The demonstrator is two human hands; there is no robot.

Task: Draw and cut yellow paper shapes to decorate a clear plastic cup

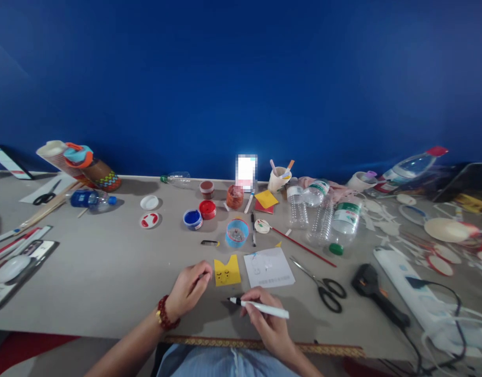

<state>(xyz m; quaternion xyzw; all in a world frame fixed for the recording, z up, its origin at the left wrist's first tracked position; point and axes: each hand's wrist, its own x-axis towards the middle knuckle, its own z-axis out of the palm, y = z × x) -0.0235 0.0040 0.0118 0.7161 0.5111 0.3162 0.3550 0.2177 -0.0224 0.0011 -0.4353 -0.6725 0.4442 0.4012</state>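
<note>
My right hand (266, 317) holds a white marker (264, 308) with a black tip, which points left above the grey table near its front edge. My left hand (189, 288) is curled into a loose fist, its fingers pressed together; whether anything small is inside is hidden. Just right of that fist lies a yellow paper piece (227, 270) with a notched top and a small face drawn in black. Beside it rests a white sheet (269, 268) with faint drawings and print. Black-handled scissors (329, 293) lie open to the right.
Open paint jars, blue (193, 219) and red (207, 209), stand behind the hands near a blue-rimmed cup (237, 233). A red brush (304, 246) slants rightward. Plastic bottles (345, 220), a glue gun (378, 296) and a power strip (406, 283) occupy the right.
</note>
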